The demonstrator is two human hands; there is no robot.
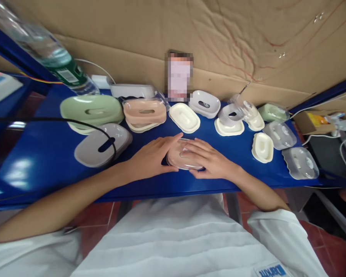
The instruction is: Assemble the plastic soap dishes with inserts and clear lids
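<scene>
Frame centre: left hand point(151, 157) and right hand point(212, 157) clasp clear-covered pink box point(175, 153) — seemingly steadying or pressing step; next move calls for even grip.

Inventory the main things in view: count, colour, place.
Table: one, blue, centre
Bottle: one, clear, rear left
Blurred screen: one, pinkish, rear centre
Cardboard: count unclear, brown, rear
Green tubs: two, pale green, left, rear right
Peach tub: one, peach, left of centre
Pale tubs: several, greyish, left to right
Cream trays: several, cream, across the table
Clear covers: several, transparent, mostly right
Cable: one, black, left
Box: one, brown, far right
Peach dish: one, peach, front centre
Left hand, right hand: one each, bare, touching peach dish
</scene>
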